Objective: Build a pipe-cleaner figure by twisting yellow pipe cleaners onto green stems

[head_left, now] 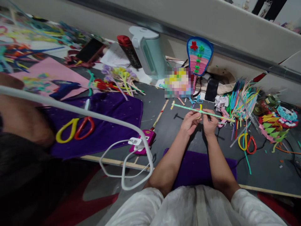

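A long, thin fuzzy stem (211,113), green with yellow ends, runs crosswise over both hands, with a short yellow piece at its middle. My left hand (191,121) pinches near that middle from the left. From the right, my right hand (210,121) grips the same stem, its fingers pressed together. The two hands almost touch. Below my forearms lies a purple cloth (194,168) at the table's front edge. Scissors with yellow and red handles (251,144) rest to the right of my hands.
A white cable (94,113) crosses the left foreground near a magenta power socket (150,137). Behind stand a pale green kettle (154,53) and a dark bottle (129,51). Colourful stems (244,97) lie at right. Another person's arm (25,116) reaches in at left.
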`<action>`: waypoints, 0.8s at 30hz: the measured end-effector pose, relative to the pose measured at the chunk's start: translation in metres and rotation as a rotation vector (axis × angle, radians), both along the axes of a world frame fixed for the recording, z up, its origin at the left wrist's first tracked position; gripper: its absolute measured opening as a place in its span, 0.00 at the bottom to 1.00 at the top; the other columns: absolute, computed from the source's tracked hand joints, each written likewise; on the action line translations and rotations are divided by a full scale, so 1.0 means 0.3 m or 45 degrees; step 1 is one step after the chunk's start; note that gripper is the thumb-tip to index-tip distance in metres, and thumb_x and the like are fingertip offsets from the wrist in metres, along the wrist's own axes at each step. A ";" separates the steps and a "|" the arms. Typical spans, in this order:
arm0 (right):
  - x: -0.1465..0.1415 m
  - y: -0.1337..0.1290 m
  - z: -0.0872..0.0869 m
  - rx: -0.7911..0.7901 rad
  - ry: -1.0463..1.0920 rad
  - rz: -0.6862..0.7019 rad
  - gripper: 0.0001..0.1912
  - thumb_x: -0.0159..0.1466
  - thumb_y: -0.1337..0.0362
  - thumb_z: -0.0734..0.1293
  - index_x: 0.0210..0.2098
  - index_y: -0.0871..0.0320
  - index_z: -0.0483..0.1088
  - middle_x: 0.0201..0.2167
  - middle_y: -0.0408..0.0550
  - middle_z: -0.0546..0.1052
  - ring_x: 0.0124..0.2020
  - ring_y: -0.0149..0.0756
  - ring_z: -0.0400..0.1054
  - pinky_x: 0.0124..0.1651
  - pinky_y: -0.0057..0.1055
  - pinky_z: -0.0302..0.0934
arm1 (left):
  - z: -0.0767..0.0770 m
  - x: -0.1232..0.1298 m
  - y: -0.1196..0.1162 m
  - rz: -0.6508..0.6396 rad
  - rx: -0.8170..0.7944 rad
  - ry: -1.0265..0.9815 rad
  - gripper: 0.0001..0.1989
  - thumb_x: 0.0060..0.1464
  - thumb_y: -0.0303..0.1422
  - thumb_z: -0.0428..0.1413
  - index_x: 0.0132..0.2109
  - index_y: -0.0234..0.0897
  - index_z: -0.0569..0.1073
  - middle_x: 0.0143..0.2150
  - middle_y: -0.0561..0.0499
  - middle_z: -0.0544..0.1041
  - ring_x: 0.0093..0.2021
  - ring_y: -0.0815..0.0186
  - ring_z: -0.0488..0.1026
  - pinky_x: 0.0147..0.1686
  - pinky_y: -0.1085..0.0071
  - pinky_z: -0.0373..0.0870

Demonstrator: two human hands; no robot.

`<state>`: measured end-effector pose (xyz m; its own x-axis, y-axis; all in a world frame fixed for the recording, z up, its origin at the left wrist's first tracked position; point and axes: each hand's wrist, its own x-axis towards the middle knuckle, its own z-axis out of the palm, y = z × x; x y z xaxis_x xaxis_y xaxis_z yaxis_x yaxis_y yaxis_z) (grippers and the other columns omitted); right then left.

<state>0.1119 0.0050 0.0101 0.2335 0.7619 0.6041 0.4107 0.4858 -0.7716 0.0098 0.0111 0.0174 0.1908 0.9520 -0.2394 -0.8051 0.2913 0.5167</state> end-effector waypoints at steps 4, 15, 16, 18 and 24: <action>-0.021 -0.006 0.006 -0.124 0.225 0.071 0.09 0.62 0.59 0.65 0.34 0.57 0.74 0.33 0.47 0.76 0.36 0.35 0.70 0.40 0.33 0.67 | 0.001 0.005 0.000 0.093 0.030 0.046 0.16 0.33 0.26 0.69 0.33 0.34 0.75 0.25 0.55 0.77 0.23 0.75 0.73 0.27 0.79 0.71; -0.041 0.003 0.013 -0.576 0.607 0.262 0.14 0.54 0.54 0.71 0.28 0.60 0.73 0.20 0.40 0.71 0.19 0.26 0.61 0.20 0.24 0.56 | -0.010 -0.002 0.016 0.368 0.083 0.208 0.15 0.28 0.29 0.71 0.28 0.35 0.79 0.25 0.53 0.78 0.25 0.72 0.72 0.28 0.75 0.69; -0.039 0.005 0.012 -0.602 0.605 0.274 0.15 0.53 0.53 0.71 0.29 0.60 0.74 0.21 0.41 0.72 0.20 0.27 0.62 0.20 0.24 0.56 | -0.013 -0.003 0.019 0.383 0.084 0.236 0.15 0.28 0.29 0.71 0.29 0.35 0.79 0.25 0.53 0.78 0.26 0.72 0.73 0.30 0.75 0.69; -0.034 0.007 0.011 -0.647 0.555 0.281 0.15 0.53 0.53 0.71 0.31 0.60 0.74 0.23 0.42 0.74 0.21 0.28 0.63 0.20 0.24 0.57 | -0.020 -0.008 0.025 0.413 0.080 0.304 0.14 0.29 0.29 0.70 0.29 0.34 0.79 0.26 0.53 0.78 0.27 0.71 0.73 0.32 0.75 0.70; -0.017 0.002 0.008 -0.536 0.003 0.184 0.11 0.60 0.58 0.66 0.32 0.58 0.75 0.29 0.46 0.78 0.30 0.33 0.69 0.35 0.29 0.63 | -0.045 -0.018 0.043 0.545 0.087 0.488 0.11 0.32 0.29 0.68 0.28 0.34 0.79 0.27 0.53 0.77 0.27 0.72 0.72 0.32 0.75 0.70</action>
